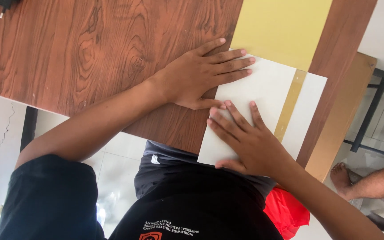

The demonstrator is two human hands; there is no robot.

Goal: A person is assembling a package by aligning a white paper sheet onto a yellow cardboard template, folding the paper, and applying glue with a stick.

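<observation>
Both hands are lying flat on a white folded sheet [263, 95] that is resting on the wood-grain counter [76, 49], close to the counter's near edge. The picture is turned around: the person's body is showing at the bottom, yet the arms are reaching up into the frame, so the arm coming in from the lower left is the left one.

The left hand [203, 73] is pressing palm down with fingers stretched out and held together; the fingertips are resting on the sheet's upper left corner while the palm is sitting on bare wood. It is grasping nothing. The right hand [249, 140] is lying spread open on the sheet's lower left part, fingers fanned toward the left edge, also gripping nothing.

The sheet's long axis is running diagonally, from the lower left near the person's body toward the upper right. A narrow yellow strip [291, 104] is crossing it, showing between two white flaps. Beyond the sheet's far end, a larger yellow sheet [283, 29] is lying just beside it, tilted the same way.

A black plug [1, 5] is sitting at the counter's far corner, well apart. Another person's bare foot [342, 177] is showing on the floor at the right.
</observation>
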